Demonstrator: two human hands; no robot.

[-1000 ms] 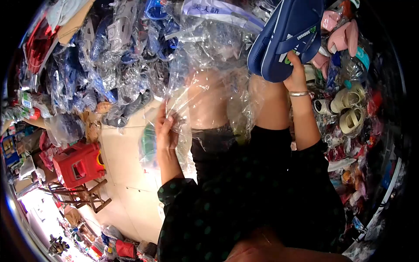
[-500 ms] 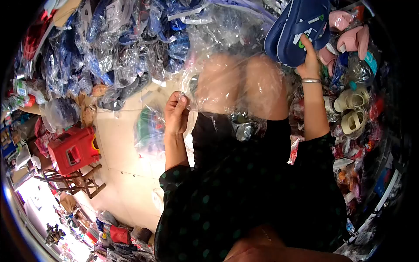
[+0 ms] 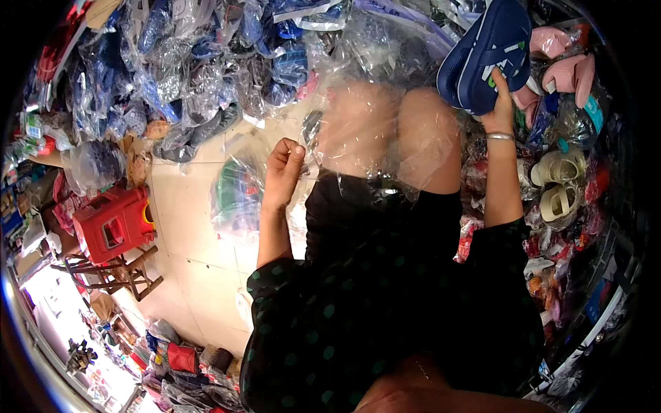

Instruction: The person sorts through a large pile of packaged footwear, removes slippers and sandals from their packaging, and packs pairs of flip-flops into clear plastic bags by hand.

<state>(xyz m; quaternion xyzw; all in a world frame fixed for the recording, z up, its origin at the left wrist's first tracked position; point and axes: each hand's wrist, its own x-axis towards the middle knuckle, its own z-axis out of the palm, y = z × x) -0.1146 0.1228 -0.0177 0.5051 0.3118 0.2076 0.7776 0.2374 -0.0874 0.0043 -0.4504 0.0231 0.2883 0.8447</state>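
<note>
My right hand (image 3: 498,110) grips a pair of dark blue slippers (image 3: 485,58) with white and green lettering on the straps, held together sole to side at the upper right. Its thumb lies over the straps, while the other fingers are hidden behind. In my left hand (image 3: 284,168), thumb and fingers pinch the edge of a clear plastic bag (image 3: 372,131). The bag spreads over my bare knees, and its outline is hard to follow. The slippers are outside the bag, above and to its right.
Blue plastic-wrapped footwear (image 3: 186,82) is heaped along the top left. Pink slippers (image 3: 568,72) and pale green sandals (image 3: 559,186) lie at the right. A red plastic stool (image 3: 113,227) stands left, by a wooden chair frame (image 3: 131,275). Tiled floor (image 3: 200,268) shows beside my left arm.
The slippers and my right hand appear slightly farther right and lower. My left hand has shifted slightly right, still pinching the plastic. The bag lies differently over my knees.
</note>
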